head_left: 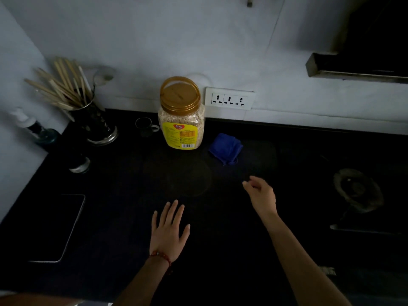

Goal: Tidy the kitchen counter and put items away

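A clear jar of oats (181, 120) with a brown lid and a yellow label stands upright near the back wall on the black counter (123, 195). To its right lies a folded blue cloth (225, 148). A small dark cup (144, 127) stands just left of the jar. My left hand (169, 230) lies flat over the counter in front of the jar, fingers straight and spread. My right hand (261, 195) hovers below the blue cloth with fingers loosely curled, holding nothing.
A holder full of wooden sticks and a spoon (88, 107) stands at the back left, with a bottle (33, 127) and a small steel container (80, 165) nearby. A dark tablet (53, 226) lies at the left. A gas burner (357, 191) is on the right, sockets (229, 99) on the wall.
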A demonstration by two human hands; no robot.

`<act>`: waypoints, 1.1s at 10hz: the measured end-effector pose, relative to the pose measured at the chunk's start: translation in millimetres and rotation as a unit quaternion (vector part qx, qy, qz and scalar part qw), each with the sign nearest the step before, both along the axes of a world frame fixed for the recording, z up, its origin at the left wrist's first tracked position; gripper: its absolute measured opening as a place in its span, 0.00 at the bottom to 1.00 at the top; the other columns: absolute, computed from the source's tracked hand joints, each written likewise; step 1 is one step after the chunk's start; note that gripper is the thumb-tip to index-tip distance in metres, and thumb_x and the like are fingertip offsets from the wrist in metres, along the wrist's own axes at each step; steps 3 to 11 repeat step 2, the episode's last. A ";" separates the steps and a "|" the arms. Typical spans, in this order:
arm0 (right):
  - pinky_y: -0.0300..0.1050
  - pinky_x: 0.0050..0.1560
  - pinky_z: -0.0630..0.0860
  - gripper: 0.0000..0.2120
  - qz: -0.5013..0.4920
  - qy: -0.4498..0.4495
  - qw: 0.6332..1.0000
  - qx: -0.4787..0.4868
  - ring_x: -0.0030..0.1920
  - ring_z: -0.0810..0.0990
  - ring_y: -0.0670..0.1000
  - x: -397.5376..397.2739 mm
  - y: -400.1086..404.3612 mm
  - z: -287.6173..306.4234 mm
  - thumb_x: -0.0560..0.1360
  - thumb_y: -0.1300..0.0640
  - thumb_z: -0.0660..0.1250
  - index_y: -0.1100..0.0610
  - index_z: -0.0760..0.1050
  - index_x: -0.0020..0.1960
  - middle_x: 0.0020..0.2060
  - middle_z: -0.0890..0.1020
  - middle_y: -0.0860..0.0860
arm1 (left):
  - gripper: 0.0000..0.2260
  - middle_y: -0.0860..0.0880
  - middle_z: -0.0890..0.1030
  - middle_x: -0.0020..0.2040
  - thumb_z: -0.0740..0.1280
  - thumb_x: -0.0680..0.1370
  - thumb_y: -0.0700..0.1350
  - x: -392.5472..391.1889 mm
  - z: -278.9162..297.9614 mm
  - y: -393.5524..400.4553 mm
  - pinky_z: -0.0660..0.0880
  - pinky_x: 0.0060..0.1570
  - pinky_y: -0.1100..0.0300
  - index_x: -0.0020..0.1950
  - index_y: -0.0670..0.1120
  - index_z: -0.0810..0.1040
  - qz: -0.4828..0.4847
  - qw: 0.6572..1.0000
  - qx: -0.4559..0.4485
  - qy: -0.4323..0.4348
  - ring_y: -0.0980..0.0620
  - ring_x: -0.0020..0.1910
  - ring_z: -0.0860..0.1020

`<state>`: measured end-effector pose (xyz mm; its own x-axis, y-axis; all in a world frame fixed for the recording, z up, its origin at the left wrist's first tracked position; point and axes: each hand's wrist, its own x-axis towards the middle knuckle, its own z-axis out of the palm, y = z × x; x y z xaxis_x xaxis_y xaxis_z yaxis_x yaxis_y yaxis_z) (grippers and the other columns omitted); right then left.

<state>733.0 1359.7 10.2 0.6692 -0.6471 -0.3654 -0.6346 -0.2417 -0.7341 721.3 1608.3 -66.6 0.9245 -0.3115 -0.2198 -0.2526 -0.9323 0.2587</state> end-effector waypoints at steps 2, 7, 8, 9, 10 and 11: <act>0.46 0.55 0.76 0.19 -0.003 -0.020 1.000 0.006 0.53 0.79 0.51 -61.7 23.9 20.5 0.73 0.51 0.66 0.53 0.72 0.63 0.55 0.80 0.51 | 0.26 0.51 0.53 0.76 0.56 0.77 0.56 2.9 24.3 -0.5 0.46 0.74 0.50 0.73 0.50 0.57 0.000 0.995 -0.078 0.066 0.51 0.76 0.48; 0.46 0.55 0.76 0.19 -0.003 -0.020 1.000 0.006 0.53 0.79 0.51 -61.7 23.9 20.5 0.73 0.51 0.66 0.53 0.72 0.63 0.55 0.80 0.51 | 0.26 0.51 0.53 0.76 0.56 0.77 0.56 2.9 24.3 -0.5 0.46 0.74 0.50 0.73 0.50 0.57 0.000 0.995 -0.078 0.066 0.51 0.76 0.48; 0.46 0.55 0.76 0.19 -0.003 -0.020 1.000 0.006 0.53 0.79 0.51 -61.7 23.9 20.5 0.73 0.51 0.66 0.53 0.72 0.63 0.55 0.80 0.51 | 0.26 0.51 0.53 0.76 0.56 0.77 0.56 2.9 24.3 -0.5 0.46 0.74 0.50 0.73 0.50 0.57 0.000 0.995 -0.078 0.066 0.51 0.76 0.48; 0.46 0.55 0.76 0.19 -0.003 -0.020 1.000 0.006 0.53 0.79 0.51 -61.7 23.9 20.5 0.73 0.51 0.66 0.53 0.72 0.63 0.55 0.80 0.51 | 0.26 0.51 0.53 0.76 0.56 0.77 0.56 2.9 24.3 -0.5 0.46 0.74 0.50 0.73 0.50 0.57 0.000 0.995 -0.078 0.066 0.51 0.76 0.48; 0.46 0.55 0.76 0.19 -0.003 -0.020 1.000 0.006 0.53 0.79 0.51 -61.7 23.9 20.5 0.73 0.51 0.66 0.53 0.72 0.63 0.55 0.80 0.51 | 0.26 0.51 0.53 0.76 0.56 0.77 0.56 2.9 24.3 -0.5 0.46 0.74 0.50 0.73 0.50 0.57 0.000 0.995 -0.078 0.066 0.51 0.76 0.48; 0.46 0.55 0.76 0.19 -0.003 -0.020 1.000 0.006 0.53 0.79 0.51 -61.7 23.9 20.5 0.73 0.51 0.66 0.53 0.72 0.63 0.55 0.80 0.51 | 0.26 0.51 0.53 0.76 0.56 0.77 0.56 2.9 24.3 -0.5 0.46 0.74 0.50 0.73 0.50 0.57 0.000 0.995 -0.078 0.066 0.51 0.76 0.48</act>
